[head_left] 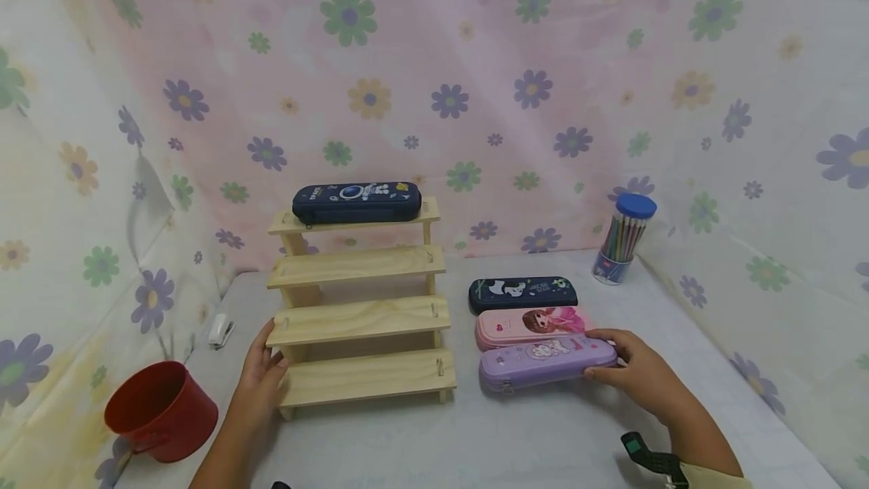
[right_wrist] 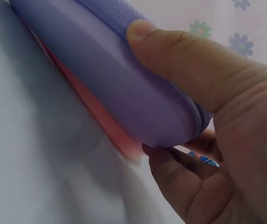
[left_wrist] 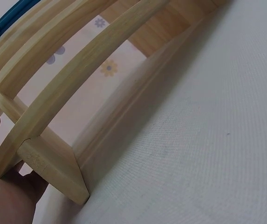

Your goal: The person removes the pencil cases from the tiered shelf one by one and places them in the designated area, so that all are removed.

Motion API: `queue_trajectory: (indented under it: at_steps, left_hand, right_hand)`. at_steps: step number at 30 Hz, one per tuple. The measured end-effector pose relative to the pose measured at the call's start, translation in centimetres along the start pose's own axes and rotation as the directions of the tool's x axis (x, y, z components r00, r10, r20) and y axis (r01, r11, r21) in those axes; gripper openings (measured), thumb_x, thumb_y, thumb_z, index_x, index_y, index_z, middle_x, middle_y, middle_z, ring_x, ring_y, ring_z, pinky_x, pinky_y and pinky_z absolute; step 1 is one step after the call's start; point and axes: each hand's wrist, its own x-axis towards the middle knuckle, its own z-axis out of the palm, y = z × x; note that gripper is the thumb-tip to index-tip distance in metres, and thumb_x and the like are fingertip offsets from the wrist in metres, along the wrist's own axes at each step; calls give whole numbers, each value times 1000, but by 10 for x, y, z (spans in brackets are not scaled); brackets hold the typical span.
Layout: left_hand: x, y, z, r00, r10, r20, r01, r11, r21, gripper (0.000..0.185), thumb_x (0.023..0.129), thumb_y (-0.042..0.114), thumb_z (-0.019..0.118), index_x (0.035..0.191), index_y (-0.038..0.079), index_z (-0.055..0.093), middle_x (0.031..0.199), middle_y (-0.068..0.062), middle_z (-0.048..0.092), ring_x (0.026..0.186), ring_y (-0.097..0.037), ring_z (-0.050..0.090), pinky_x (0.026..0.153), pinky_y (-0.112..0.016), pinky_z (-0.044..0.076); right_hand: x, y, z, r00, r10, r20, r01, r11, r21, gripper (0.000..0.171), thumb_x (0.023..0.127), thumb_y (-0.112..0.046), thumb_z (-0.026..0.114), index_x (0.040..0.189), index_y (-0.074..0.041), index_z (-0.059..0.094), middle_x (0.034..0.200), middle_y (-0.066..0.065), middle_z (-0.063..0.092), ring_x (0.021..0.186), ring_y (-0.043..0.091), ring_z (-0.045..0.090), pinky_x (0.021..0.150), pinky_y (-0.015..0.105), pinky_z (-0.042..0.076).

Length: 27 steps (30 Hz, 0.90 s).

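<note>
A stepped wooden rack (head_left: 366, 323) stands on the white cloth, with a dark blue pencil case (head_left: 356, 204) with an astronaut print on its top step. My left hand (head_left: 258, 379) grips the rack's left side near the lower steps; the left wrist view has fingers around the wooden side piece (left_wrist: 54, 170). At the right, my right hand (head_left: 641, 376) pinches the right end of a purple pencil case (head_left: 543, 361). In the right wrist view, the thumb (right_wrist: 170, 51) lies along its edge, and the case is tilted off the cloth. Behind it lies a pink pencil case (head_left: 502, 327).
A dark pencil case (head_left: 523, 294) with a panda print lies behind the pink one. A clear tub of pencils (head_left: 621, 240) with a blue lid stands at the back right. On the left are a red mug (head_left: 179, 413) and a small white stapler (head_left: 220, 330).
</note>
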Motion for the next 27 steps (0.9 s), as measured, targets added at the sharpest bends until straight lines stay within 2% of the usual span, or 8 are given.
queue_trajectory:
  at_steps: [5, 12, 19, 22, 25, 27]
  left_hand:
    - [1, 2, 0, 999, -34, 6, 34, 999, -16, 72, 112, 6, 39, 170, 27, 1, 177, -7, -2, 162, -32, 4, 102, -5, 34]
    - [1, 0, 0, 1000, 5, 8, -4, 999, -38, 71, 111, 3, 36, 170, 21, 0, 177, -12, 1, 157, -40, 14, 103, -7, 38]
    - [0, -1, 1, 1000, 14, 8, -13, 999, -45, 73, 110, 2, 38, 170, 20, 0, 177, -14, 1, 156, -41, 15, 102, -7, 39]
    - [0, -1, 1, 1000, 8, 0, -8, 999, -37, 73, 111, 3, 39, 170, 20, 1, 177, -14, 1, 156, -37, 18, 101, -6, 38]
    - [-1, 0, 1, 1000, 9, -3, -9, 1000, -27, 72, 112, 6, 41, 170, 21, 2, 177, -13, 3, 152, -22, 28, 101, -7, 39]
    - [0, -1, 0, 1000, 18, 1, -18, 1000, -5, 71, 112, 6, 40, 170, 21, 2, 177, -12, 2, 154, -23, 27, 102, -7, 38]
  right_hand:
    - [2, 7, 0, 998, 45, 46, -45, 999, 12, 95, 81, -55, 84, 158, -16, 44, 169, 30, 22, 148, 62, 26, 110, 75, 34]
    - [9, 12, 3, 997, 56, 57, -54, 998, -36, 101, 77, -62, 84, 159, -19, 42, 167, 30, 26, 147, 62, 28, 110, 75, 34]
    - [11, 14, 5, 998, 48, 50, -46, 998, -48, 101, 77, -61, 84, 160, -21, 42, 168, 30, 26, 149, 61, 26, 112, 75, 30]
    - [12, 14, 6, 998, 35, 47, -33, 999, -36, 101, 78, -60, 84, 160, -20, 40, 168, 29, 26, 150, 60, 25, 113, 74, 29]
    - [13, 14, 8, 999, 30, 43, -29, 999, -27, 101, 80, -58, 84, 162, -19, 38, 169, 29, 25, 151, 59, 24, 114, 73, 28]
    - [14, 14, 9, 999, 33, 40, -33, 999, -23, 102, 81, -56, 83, 162, -18, 36, 170, 28, 23, 151, 58, 24, 114, 72, 28]
